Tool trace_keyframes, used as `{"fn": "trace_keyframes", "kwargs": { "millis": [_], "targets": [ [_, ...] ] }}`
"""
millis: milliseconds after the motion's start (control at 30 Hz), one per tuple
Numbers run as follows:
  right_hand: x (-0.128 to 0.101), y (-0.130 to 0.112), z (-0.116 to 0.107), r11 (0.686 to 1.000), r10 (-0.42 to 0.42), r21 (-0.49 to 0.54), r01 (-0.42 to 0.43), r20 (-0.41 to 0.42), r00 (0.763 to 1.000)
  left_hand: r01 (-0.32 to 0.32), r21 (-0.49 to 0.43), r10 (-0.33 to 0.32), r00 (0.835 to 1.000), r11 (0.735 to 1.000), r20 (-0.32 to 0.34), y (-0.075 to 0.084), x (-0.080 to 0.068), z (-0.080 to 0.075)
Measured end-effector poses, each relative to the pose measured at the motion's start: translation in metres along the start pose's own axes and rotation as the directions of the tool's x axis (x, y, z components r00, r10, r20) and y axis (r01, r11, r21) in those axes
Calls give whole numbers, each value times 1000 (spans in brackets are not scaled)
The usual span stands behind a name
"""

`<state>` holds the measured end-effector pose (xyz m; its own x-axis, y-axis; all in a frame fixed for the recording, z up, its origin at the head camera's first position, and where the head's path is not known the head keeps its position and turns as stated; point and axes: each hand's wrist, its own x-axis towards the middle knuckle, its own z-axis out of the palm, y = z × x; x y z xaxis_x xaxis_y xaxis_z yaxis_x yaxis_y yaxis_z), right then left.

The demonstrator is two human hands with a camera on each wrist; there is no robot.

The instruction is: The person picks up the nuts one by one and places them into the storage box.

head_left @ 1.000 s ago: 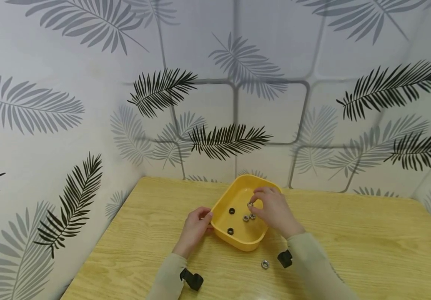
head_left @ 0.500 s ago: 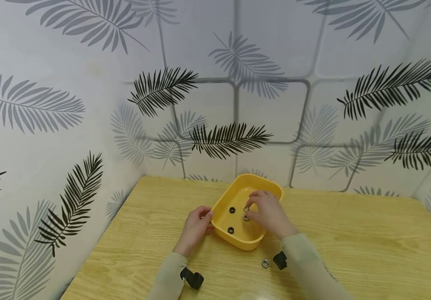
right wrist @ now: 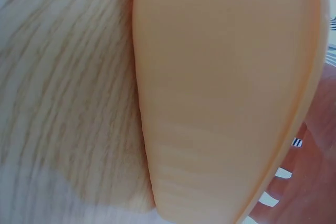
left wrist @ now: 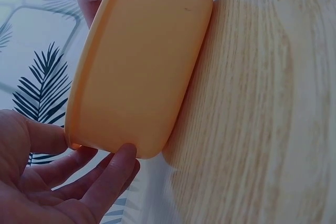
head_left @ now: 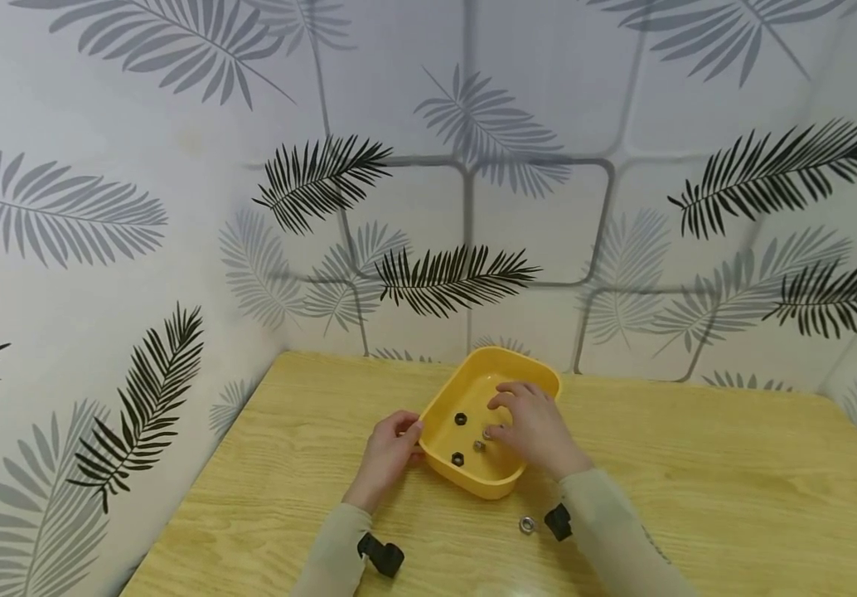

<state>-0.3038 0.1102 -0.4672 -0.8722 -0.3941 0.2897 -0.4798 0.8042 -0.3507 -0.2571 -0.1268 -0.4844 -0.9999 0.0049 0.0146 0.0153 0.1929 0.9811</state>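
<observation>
A yellow plastic container (head_left: 439, 398) with rounded corners stands on the wooden table. My left hand (head_left: 387, 456) grips its left rim, thumb on top and fingers below, as the left wrist view shows against the container's wall (left wrist: 142, 66). Inside lie two black nuts, an upper one (head_left: 461, 419) and a lower one (head_left: 457, 458). A silver nut (head_left: 479, 446) lies near them, with another partly hidden by my right thumb. My right hand (head_left: 540, 427) reaches over the right rim, thumb and fingers spread apart, with nothing visibly held. The right wrist view shows mostly the container's outer wall (right wrist: 220, 87).
A silver nut (head_left: 527, 525) lies on the table (head_left: 697, 464) in front of the container, near my right wrist. A patterned wall (head_left: 413, 224) with leaf prints rises behind the table. Black cameras are strapped to both wrists.
My right hand moved a little left inside the container, and its thumb and fingers parted from a silver nut. One silver nut now lies farther toward the lower left. My left hand stayed put.
</observation>
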Motion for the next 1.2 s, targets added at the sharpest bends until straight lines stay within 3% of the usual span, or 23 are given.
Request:
{"fn": "trace_keyframes", "kwargs": {
  "millis": [867, 1200],
  "targets": [
    [-36, 8, -26, 998, -34, -52, 29, -98, 995, -4, -7, 4, 1000, 1000, 7, -2, 0, 0],
    [-50, 10, -38, 999, -33, -14, 31, -116, 993, -6, -4, 6, 1000, 1000, 8, -1, 1, -1]
  ]
}}
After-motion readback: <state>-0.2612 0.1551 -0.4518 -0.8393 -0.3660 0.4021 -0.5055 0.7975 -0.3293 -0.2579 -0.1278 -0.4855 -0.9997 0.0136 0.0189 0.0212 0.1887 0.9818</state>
